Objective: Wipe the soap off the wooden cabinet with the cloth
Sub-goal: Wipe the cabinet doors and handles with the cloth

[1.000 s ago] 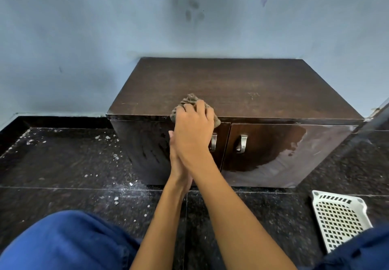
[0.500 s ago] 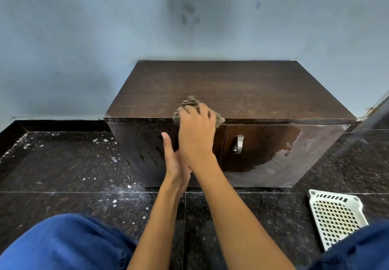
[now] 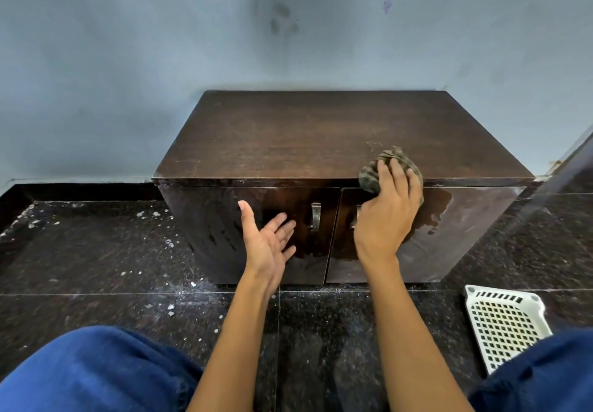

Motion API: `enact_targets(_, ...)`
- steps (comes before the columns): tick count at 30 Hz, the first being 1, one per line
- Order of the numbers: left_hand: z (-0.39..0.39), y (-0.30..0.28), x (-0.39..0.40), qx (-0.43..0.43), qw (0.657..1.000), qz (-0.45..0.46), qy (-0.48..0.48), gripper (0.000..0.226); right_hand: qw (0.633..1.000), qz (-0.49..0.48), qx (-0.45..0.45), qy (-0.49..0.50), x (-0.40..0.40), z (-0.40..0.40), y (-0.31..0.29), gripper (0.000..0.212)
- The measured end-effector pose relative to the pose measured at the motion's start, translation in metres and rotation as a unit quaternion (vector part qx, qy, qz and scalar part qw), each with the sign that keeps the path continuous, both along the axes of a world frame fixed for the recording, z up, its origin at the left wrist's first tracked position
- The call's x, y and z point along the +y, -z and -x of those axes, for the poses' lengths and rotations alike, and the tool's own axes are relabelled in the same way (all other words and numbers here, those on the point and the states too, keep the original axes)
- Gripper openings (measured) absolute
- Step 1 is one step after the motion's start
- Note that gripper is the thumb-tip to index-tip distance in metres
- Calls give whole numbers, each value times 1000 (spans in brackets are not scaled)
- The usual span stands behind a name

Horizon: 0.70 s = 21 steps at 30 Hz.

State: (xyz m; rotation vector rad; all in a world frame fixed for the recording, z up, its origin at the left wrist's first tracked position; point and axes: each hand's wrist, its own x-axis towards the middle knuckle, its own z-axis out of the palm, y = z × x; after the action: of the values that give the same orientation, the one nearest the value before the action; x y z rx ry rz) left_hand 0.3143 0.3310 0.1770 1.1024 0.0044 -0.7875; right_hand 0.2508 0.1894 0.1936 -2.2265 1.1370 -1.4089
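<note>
While the left hand (image 3: 268,241) hangs loose, the right hand (image 3: 386,209) grips the cloth (image 3: 369,172) (cabinet's (image 3: 288,142) front edge).

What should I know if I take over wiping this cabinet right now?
Right hand: grips the bunched cloth on the front top edge of the wooden cabinet, above the right door.
Left hand: open, holding nothing, in front of the left door near its handle.
Done: the middle of the front looks dark and wiped.
Left: a pale soapy film covers the right door's outer part, and dull patches remain on the left door. Wipe those next.
A white basket sits on the floor to the right.
</note>
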Motion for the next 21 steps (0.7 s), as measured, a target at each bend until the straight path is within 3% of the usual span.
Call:
enact_targets(5, -2, -1, 2, 12, 999, -8, -34, 102, 984, -112, -139, -17, 38, -19, 13, 73)
enact_targets(8, -4, -1, 6, 42, 997, 12, -66, 102, 987, -79, -94, -104, 73, -38, 22, 77)
enact_targets(12, -7, -1, 11, 82, 990, 58, -95, 104, 966, 7, 9, -260, 97, -42, 46, 66)
enact_targets(17, -14, -2, 26, 115, 980, 80, -141, 105, 983, -36, -59, -168, 77, -37, 54, 80)
enact_targets(21, -18, 1, 36, 138, 968, 92, -187, 104, 974, 14, 6, -226, 100, -53, 60, 70)
